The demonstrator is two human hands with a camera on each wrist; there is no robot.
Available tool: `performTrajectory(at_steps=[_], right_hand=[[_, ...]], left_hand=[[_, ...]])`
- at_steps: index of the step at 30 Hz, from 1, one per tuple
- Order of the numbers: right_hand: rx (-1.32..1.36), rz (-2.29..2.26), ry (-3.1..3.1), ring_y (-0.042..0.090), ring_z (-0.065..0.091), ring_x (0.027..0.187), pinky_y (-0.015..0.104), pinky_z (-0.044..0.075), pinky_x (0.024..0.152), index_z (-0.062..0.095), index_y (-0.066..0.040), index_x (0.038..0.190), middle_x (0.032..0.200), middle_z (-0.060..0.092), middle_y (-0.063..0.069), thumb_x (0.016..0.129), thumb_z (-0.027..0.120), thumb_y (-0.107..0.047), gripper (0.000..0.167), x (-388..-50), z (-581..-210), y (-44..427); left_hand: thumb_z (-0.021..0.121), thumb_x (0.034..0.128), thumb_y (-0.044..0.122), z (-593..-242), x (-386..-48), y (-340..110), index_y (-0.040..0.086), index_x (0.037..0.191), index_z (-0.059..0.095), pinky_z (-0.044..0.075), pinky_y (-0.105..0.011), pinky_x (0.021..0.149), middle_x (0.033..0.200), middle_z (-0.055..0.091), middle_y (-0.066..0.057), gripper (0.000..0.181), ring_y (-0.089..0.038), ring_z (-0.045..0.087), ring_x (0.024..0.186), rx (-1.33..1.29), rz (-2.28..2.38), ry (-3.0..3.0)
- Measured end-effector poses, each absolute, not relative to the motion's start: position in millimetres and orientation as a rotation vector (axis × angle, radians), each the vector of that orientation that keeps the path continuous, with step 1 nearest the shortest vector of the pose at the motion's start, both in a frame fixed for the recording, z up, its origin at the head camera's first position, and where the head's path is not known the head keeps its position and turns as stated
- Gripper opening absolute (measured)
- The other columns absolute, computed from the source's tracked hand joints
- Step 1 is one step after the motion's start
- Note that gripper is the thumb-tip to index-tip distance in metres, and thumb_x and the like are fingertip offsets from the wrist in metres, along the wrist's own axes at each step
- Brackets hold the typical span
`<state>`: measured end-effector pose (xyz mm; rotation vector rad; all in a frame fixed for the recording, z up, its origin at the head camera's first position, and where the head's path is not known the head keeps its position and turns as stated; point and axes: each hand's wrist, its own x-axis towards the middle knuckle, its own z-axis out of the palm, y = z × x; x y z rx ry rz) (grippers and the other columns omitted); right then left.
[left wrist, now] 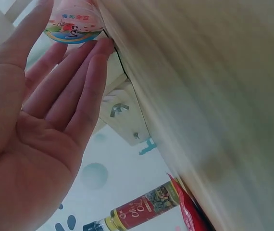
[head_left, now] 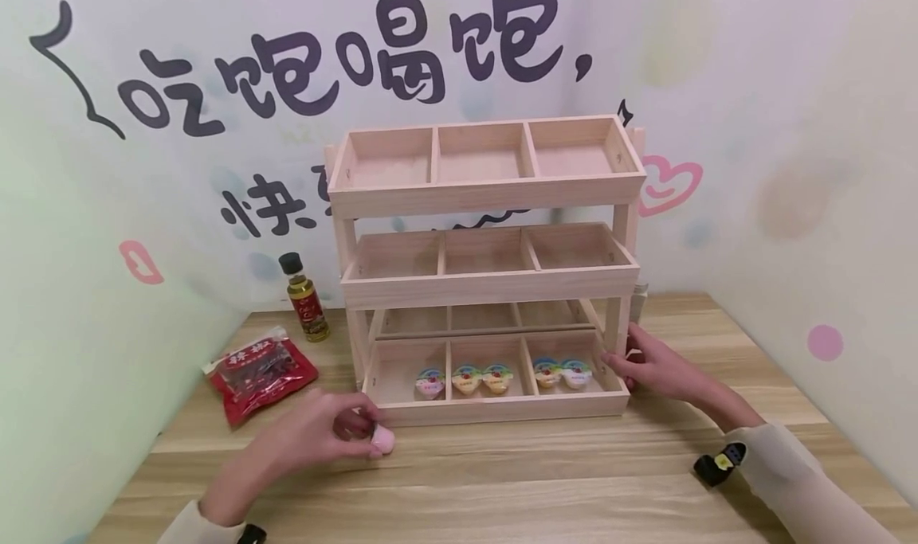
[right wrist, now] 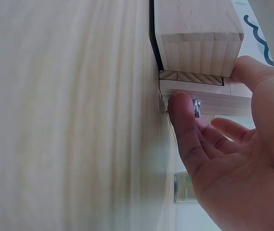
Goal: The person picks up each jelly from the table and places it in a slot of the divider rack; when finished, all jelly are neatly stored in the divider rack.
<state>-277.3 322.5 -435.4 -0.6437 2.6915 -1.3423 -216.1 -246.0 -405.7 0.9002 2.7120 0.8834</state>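
Note:
My left hand [head_left: 315,432] pinches a small pink jelly cup [head_left: 383,439] between thumb and fingers, just in front of the lower left corner of a wooden three-tier rack [head_left: 488,287]. In the left wrist view the printed lid of the cup [left wrist: 74,36] shows beside the thumb. The right hand [head_left: 663,365] holds the rack's lower right side. In the right wrist view its thumb lies at the tray's end [right wrist: 199,53], with a finger beside a metal bolt [right wrist: 197,108]. Several jelly cups [head_left: 482,379] sit in the bottom tray's compartments.
Left of the rack lie a red-and-clear food packet [head_left: 260,373] and an upright oil bottle [head_left: 307,301] with a dark cap. A pale object [head_left: 639,301] stands partly hidden behind the rack's right side. A printed wall [head_left: 179,233] rises behind the wooden table [head_left: 488,488].

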Motion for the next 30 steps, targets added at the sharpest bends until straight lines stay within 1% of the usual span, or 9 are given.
performTrajectory(at_steps=[3,9,14,18,22,25,27,30], right_hand=[[-0.634,-1.338,2.697,0.027,0.064,0.105,0.032,0.06,0.075,0.019,-0.003,0.168,0.143,0.054,0.029,0.109,0.067,-0.022,0.078,-277,-434,323],[-0.635,-1.355,2.675,0.031,0.063,0.107,0.032,0.06,0.075,0.019,-0.003,0.168,0.143,0.054,0.03,0.109,0.067,-0.02,0.078,-275,-432,324],[-0.641,-1.358,2.674,0.031,0.064,0.109,0.031,0.059,0.077,0.02,-0.001,0.167,0.143,0.054,0.03,0.109,0.067,-0.019,0.077,-275,-432,324],[-0.631,-1.361,2.677,0.032,0.064,0.109,0.031,0.059,0.077,0.02,-0.001,0.167,0.142,0.054,0.03,0.109,0.066,-0.02,0.077,-274,-431,324],[-0.618,-1.361,2.671,0.031,0.063,0.108,0.032,0.059,0.076,0.02,-0.001,0.167,0.141,0.055,0.029,0.109,0.067,-0.021,0.077,-274,-430,324],[-0.606,-1.354,2.673,0.031,0.063,0.107,0.032,0.059,0.075,0.02,-0.003,0.168,0.14,0.055,0.028,0.108,0.067,-0.022,0.078,-274,-430,324],[-0.597,-1.356,2.665,0.031,0.063,0.106,0.033,0.059,0.074,0.019,-0.004,0.168,0.139,0.055,0.028,0.109,0.067,-0.022,0.079,-275,-430,324],[-0.589,-1.371,2.646,0.031,0.063,0.103,0.034,0.06,0.071,0.018,-0.004,0.168,0.137,0.054,0.029,0.109,0.067,-0.022,0.079,-274,-431,324]], left_hand=[[0.087,0.09,0.048,-407,-217,-243,0.022,0.113,0.074,0.065,-0.029,0.084,0.114,0.084,0.0,0.037,-0.011,0.081,0.099,0.954,0.928,2.658],[0.089,0.0879,0.045,-410,-216,-240,0.02,0.109,0.069,0.065,-0.031,0.087,0.108,0.082,0.004,0.039,-0.01,0.079,0.099,0.999,0.971,2.618],[0.088,0.0911,0.043,-407,-214,-235,0.021,0.11,0.07,0.065,-0.031,0.086,0.108,0.081,0.007,0.034,-0.006,0.077,0.098,1.044,0.978,2.596],[0.088,0.0926,0.039,-398,-215,-227,0.019,0.113,0.072,0.065,-0.027,0.082,0.107,0.079,0.007,0.033,-0.005,0.075,0.097,1.079,1.006,2.538],[0.087,0.094,0.035,-385,-218,-216,0.019,0.115,0.074,0.066,-0.028,0.08,0.105,0.077,0.007,0.03,-0.007,0.074,0.098,1.145,1.004,2.535],[0.086,0.0954,0.033,-374,-222,-209,0.021,0.118,0.076,0.065,-0.026,0.08,0.107,0.078,0.007,0.028,-0.008,0.074,0.099,1.187,0.995,2.575],[0.085,0.0963,0.031,-366,-226,-204,0.02,0.12,0.077,0.064,-0.023,0.079,0.11,0.077,0.005,0.027,-0.009,0.074,0.098,1.195,0.995,2.614],[0.086,0.0957,0.03,-359,-234,-199,0.019,0.121,0.078,0.063,-0.021,0.076,0.114,0.075,0.001,0.029,-0.01,0.072,0.093,1.197,0.988,2.713]])
